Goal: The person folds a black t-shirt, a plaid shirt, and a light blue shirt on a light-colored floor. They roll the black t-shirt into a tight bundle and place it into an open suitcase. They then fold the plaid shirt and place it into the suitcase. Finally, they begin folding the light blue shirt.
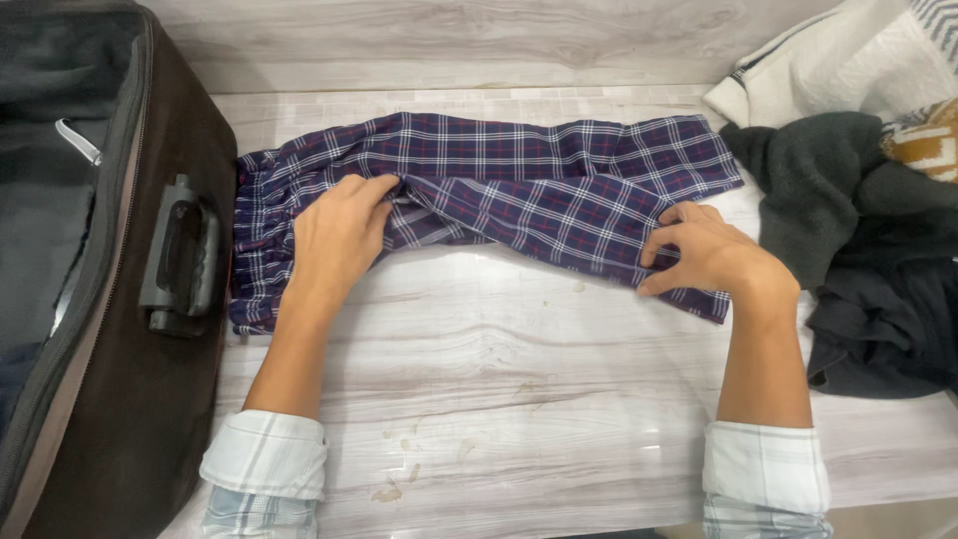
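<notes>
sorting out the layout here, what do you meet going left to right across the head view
open suitcase → left hand on plaid trousers → right hand at the trouser leg ends → dark clothes pile

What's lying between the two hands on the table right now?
In the head view, only the folded navy plaid trousers span the stretch between the left hand and the right hand; both hands rest on that fabric.
</notes>
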